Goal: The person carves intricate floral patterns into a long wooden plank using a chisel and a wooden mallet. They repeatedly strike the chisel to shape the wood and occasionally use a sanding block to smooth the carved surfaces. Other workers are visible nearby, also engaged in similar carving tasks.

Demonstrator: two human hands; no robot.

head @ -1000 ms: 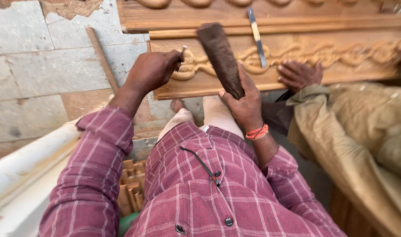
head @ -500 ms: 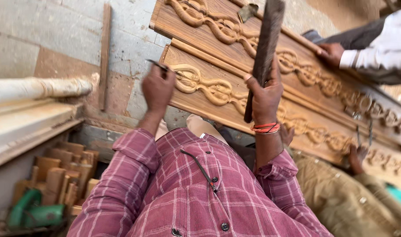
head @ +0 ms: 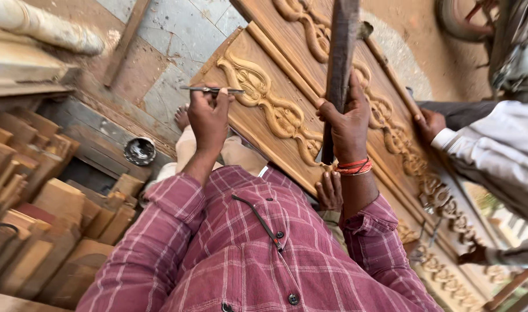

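My left hand point(head: 209, 115) grips a thin metal chisel point(head: 213, 90), its tip resting against the carved vine pattern of a long wooden panel point(head: 275, 110). My right hand point(head: 348, 118), with red thread bands at the wrist, is closed around a dark wooden mallet point(head: 339, 52) held upright over the panel. I wear a maroon checked shirt point(head: 246, 254), and my bare foot point(head: 183, 117) shows beyond the left hand.
Another person's hand point(head: 429, 122) in a white sleeve rests on the panel at the right; a further hand point(head: 330, 190) lies under my right forearm. Stacked wooden blocks point(head: 50, 190) fill the left. A small round tin point(head: 139, 151) sits on the stone floor.
The view has swung and tilted, so the panel now runs diagonally. Both hands keep hold of chisel and mallet; the mallet stands more upright and higher in view.
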